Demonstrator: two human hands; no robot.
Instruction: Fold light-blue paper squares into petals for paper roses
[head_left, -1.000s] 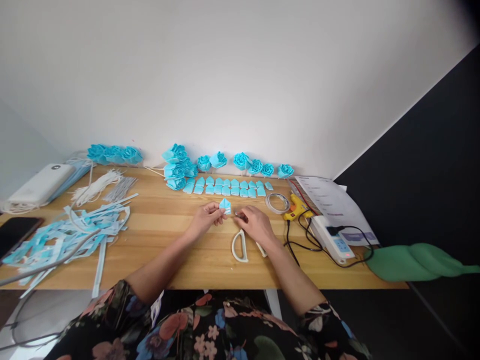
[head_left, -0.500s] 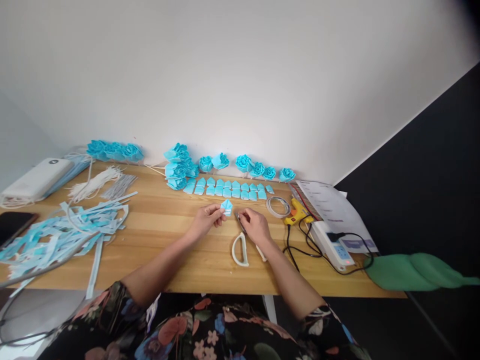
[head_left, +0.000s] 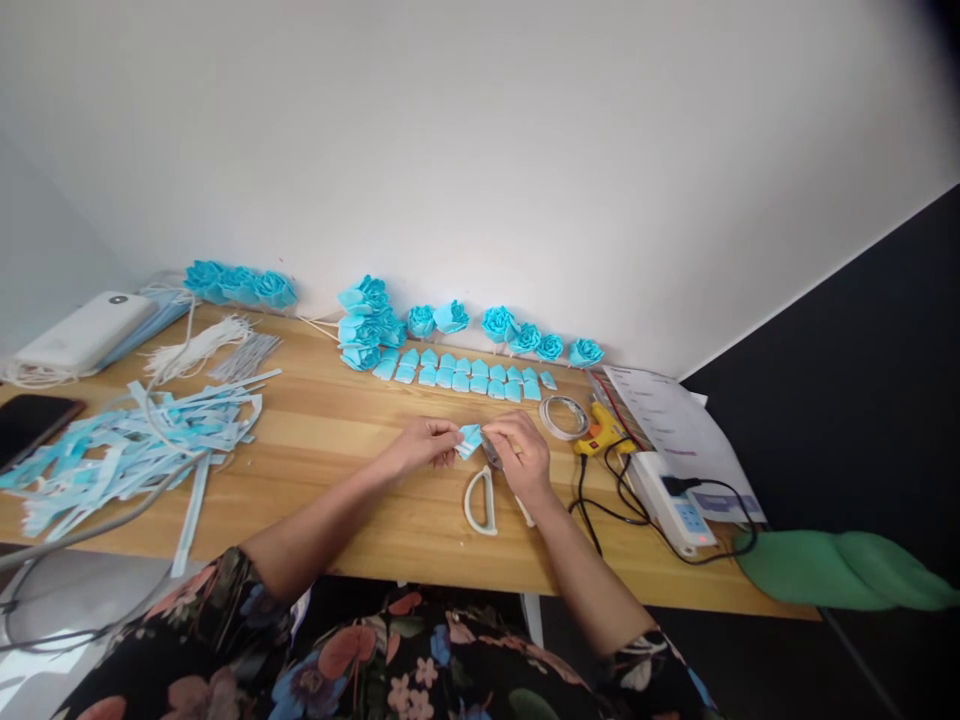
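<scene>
Near the middle of the wooden table, my left hand (head_left: 431, 443) pinches a small folded light-blue piece (head_left: 469, 441) by its left end. My right hand (head_left: 519, 450) has its fingertips at the right corner of that same piece, thumb and finger together. Beneath my right hand lie scissors with white handles (head_left: 481, 502), their blades partly hidden by the hand. Behind the hands, folded blue pieces (head_left: 461, 375) lie in two rows. Blue flowers (head_left: 498, 322) stand behind them along the wall.
Blue and white strips (head_left: 135, 440), white cords (head_left: 196, 347), a power bank (head_left: 84, 333) and a phone (head_left: 34, 428) lie left. At right are a tape roll (head_left: 564, 417), yellow glue gun (head_left: 604, 430), power strip (head_left: 679, 505), black cable and papers (head_left: 660, 420).
The piece in my left hand has moved slightly right and down and turned. My right hand has come up from the scissors to its corner. The view has shifted slightly.
</scene>
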